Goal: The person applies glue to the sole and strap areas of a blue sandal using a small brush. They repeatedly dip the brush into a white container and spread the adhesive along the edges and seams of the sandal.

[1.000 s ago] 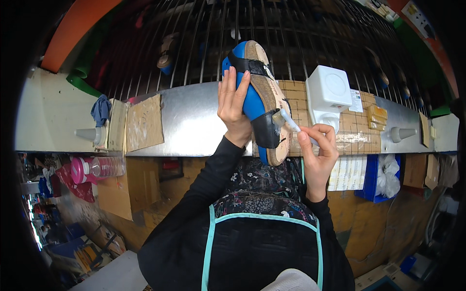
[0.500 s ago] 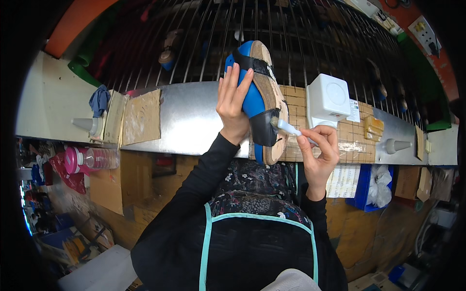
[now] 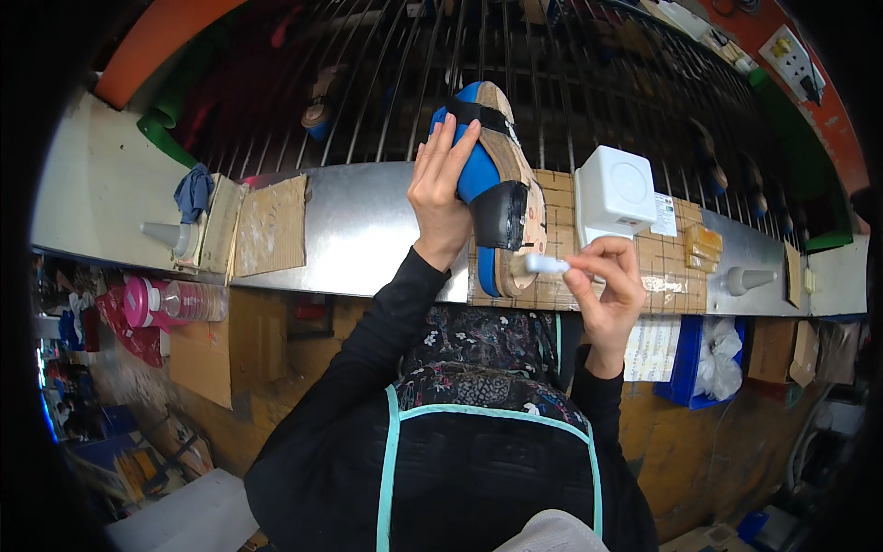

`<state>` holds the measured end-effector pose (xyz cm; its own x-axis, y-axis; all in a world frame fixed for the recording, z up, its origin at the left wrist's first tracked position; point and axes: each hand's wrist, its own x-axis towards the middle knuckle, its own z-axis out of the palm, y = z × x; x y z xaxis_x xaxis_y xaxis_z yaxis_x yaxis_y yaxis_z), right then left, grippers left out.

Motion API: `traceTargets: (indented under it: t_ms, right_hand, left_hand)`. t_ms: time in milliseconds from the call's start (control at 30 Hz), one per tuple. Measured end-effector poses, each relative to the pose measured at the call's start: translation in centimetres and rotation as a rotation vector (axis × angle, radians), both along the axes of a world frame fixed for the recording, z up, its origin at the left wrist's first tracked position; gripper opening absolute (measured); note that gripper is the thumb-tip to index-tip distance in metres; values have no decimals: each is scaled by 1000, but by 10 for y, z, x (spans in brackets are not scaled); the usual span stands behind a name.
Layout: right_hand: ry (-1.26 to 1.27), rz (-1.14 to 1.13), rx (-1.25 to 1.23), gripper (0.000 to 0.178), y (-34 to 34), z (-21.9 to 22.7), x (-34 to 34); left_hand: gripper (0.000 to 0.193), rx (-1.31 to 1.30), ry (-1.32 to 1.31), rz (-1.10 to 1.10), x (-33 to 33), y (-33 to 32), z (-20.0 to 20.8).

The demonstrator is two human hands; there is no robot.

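Note:
A sandal (image 3: 502, 219) on a blue last (image 3: 478, 173) is held up over the bench, turned so its side and pale underside show. It has black straps and a tan cork-like edge. My left hand (image 3: 440, 198) grips it from the left, fingers laid along the blue last; the thumb is hidden. Between thumb and fingers, my right hand (image 3: 609, 290) pinches a small white brush (image 3: 546, 264). The brush's tip touches, or nearly touches, the sole edge at the sandal's near end, just below the lower black strap.
A white container (image 3: 618, 191) stands on the brown gridded board (image 3: 667, 276), right of the sandal. Beyond are a yellow block (image 3: 703, 247) and a grey cone (image 3: 750, 279). Metal bars (image 3: 377, 110) run behind the bench. Cardboard (image 3: 271, 225) lies left; a blue bin (image 3: 676, 377) sits lower right.
The brush has moved from the lower black strap's edge down to the sole's near end. The sandal has tilted slightly in my left hand, its near end now higher in view.

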<state>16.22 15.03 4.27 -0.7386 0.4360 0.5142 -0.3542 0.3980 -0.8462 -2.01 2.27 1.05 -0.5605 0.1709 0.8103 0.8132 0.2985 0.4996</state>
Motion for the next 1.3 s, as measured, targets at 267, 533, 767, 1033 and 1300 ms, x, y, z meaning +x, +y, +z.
traceTargets:
  t_ms: [267,533,767,1033,1300]
  right_hand:
    - [-86,-116,-168,12,-15,-4,0]
    - [-126,-198,-93,12,-28,-2,10]
    - [-47,-299,27,13,-27,-3,-1]
    - [-152,-29,-119,13,-14,-4,6]
    - [-152,-75,-182,12,-22,-11,8]
  left_hand:
    - [61,-34,-63,18,1,-1,1]
    - [67,-82,-59,72,2,-6,-8]
    - [69,-96,-22,108,1,-9,-9]
    - [70,-105,-35,94,-5,-11,-10]
    - [69,-120,-56,84,-4,-10,-11]
